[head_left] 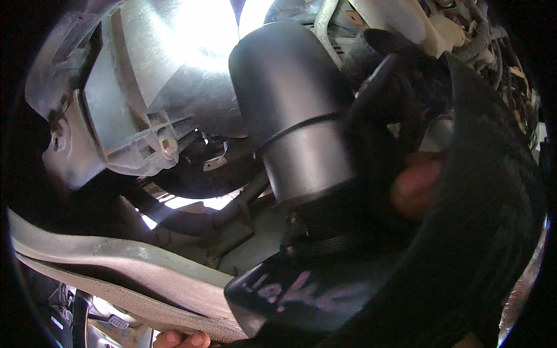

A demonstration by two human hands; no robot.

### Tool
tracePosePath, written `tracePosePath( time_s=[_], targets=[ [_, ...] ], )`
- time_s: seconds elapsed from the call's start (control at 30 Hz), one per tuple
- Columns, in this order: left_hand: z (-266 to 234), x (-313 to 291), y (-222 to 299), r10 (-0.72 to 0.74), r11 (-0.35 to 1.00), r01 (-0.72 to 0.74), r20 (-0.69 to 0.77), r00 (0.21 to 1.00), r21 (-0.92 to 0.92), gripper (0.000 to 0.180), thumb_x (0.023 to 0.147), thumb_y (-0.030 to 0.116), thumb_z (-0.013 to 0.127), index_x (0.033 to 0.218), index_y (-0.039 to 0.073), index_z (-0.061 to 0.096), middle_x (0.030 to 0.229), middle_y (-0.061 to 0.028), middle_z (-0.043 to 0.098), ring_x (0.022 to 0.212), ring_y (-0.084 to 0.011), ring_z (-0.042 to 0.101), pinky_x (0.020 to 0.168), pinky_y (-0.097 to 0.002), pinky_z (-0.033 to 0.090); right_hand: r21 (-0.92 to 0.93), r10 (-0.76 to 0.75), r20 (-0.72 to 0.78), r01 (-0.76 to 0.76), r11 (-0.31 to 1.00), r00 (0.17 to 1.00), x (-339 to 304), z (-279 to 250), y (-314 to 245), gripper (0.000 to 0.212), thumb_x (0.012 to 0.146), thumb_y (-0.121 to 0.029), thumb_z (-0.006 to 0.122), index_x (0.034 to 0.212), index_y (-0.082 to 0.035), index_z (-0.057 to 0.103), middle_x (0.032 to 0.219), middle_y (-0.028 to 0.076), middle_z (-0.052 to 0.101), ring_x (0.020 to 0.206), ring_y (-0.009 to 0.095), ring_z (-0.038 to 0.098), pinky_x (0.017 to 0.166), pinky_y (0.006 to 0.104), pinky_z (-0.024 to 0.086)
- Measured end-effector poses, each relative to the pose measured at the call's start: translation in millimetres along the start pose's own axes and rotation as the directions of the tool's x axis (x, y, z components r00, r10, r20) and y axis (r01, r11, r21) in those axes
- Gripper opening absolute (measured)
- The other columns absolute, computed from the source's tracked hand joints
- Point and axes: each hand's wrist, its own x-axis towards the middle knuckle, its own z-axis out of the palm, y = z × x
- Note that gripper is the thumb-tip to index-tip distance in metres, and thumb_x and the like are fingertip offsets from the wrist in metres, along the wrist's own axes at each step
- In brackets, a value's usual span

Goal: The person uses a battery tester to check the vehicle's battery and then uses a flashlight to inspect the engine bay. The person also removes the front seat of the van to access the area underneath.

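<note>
Grip of neither hand could be judged: the left hand (174, 340) lay at the lower edge of a pale panel (133, 258); the right hand (415, 185), blurred, near a black cylinder (290, 110).

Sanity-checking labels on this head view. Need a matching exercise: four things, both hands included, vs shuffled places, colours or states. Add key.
Things
1. domed cylinder
2. left hand
3. curved panel
4. right hand

Places, colours, states
A. mostly hidden, right of the picture's middle
B. pale, sweeping from the left rim toward the lower middle
C. black, in the upper middle
D. only fingertips showing, at the lower edge

Pairs: 1-C, 2-D, 3-B, 4-A
</note>
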Motion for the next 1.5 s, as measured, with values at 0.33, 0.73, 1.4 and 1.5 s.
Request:
tracePosePath(
  time_s=[0.33,0.73,1.4,1.5],
  targets=[
    [-24.9,-7.7,7.8,-0.154,0.985,0.135,0.192,0.969,0.106,0.005,0.081,0.014,0.079,0.083,0.011,0.076,0.090,-0.0060,0.075,0.094,-0.0242,0.071,0.108,-0.0454,0.046,-0.024,-0.023,0.016,0.023,0.999,1.000,2.5,4.5,-0.6,0.087,0.076,-0.029,0.084,0.149,-0.004,0.043,0.135,0.017,0.057,0.106,0.024,0.066,0.090,0.0424,0.058],
    [-49.4,-12.3,24.3,-0.371,0.927,0.316,0.380,0.847,0.201,0.008,0.086,0.018,0.078,0.091,0.013,0.075,0.102,-0.0090,0.074,0.097,-0.0279,0.066,0.099,-0.0478,0.047,-0.067,-0.070,0.007,0.070,0.995,0.998,9.0,-5.0,2.6,0.087,0.075,-0.027,0.084,0.148,-0.003,0.044,0.136,0.016,0.056,0.109,0.024,0.065,0.093,0.0427,0.057],
    [-15.2,-4.9,36.5,-0.314,0.942,0.267,0.252,0.915,0.204,0.011,0.088,0.004,0.072,0.097,0.010,0.070,0.105,-0.0101,0.077,0.097,-0.0263,0.071,0.098,-0.0458,0.051,-0.171,-0.292,-0.118,0.270,0.947,0.949,61.2,-72.0,16.0,0.087,0.073,-0.024,0.084,0.148,-0.001,0.046,0.138,0.015,0.056,0.114,0.022,0.063,0.099,0.0432,0.055],
    [-20.1,-8.9,39.2,-0.328,0.929,0.270,0.226,0.917,0.253,0.007,0.092,0.007,0.071,0.098,0.009,0.068,0.102,-0.0086,0.078,0.094,-0.0245,0.072,0.094,-0.0465,0.054,-0.142,-0.344,-0.127,0.326,0.935,0.931,82.3,-71.4,19.8,0.087,0.073,-0.023,0.084,0.148,-0.001,0.047,0.138,0.015,0.056,0.115,0.022,0.063,0.100,0.0433,0.054]
  ],
)
